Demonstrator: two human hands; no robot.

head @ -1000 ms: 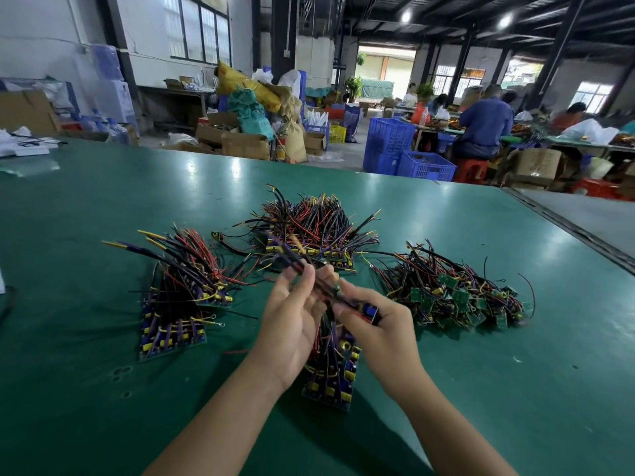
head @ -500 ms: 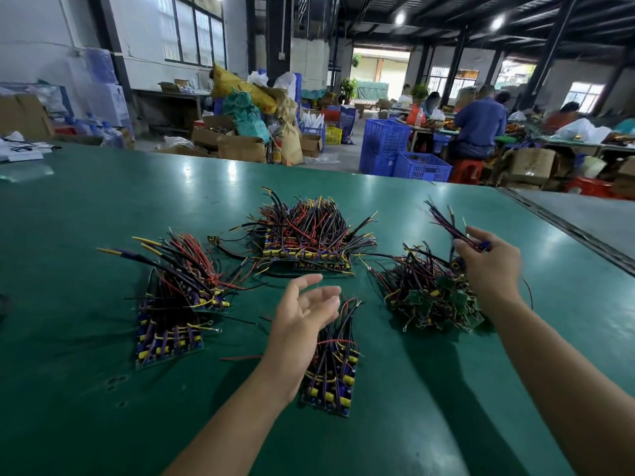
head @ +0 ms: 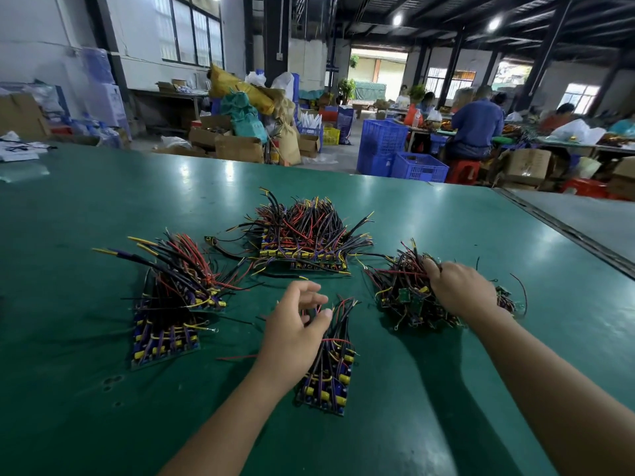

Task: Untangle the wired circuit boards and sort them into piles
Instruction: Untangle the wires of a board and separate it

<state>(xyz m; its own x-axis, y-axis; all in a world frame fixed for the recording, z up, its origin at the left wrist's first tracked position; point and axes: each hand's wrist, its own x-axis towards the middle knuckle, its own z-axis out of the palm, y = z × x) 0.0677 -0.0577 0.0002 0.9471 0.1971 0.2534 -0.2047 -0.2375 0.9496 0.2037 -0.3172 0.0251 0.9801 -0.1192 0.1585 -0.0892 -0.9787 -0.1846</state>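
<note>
Left pile [head: 165,304] and far pile [head: 302,235] sit mid-way across the table [head: 103,207]; your left hand [head: 292,334] hangs loosely curled, empty, over the near-edge pile [head: 330,376]. Boards [head: 326,393] look light and stiff, leads [head: 340,310] floppy and snag-prone, so lift by board edges. Your right hand [head: 460,290], raised half a second ago, now sits on the tangle [head: 405,300] toward the right edge, grip unclear.

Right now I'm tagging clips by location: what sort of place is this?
Probably an electronics assembly workshop: piles of wired circuit boards on a wide green worktable, blue plastic crates, workers seated at benches behind.
</note>
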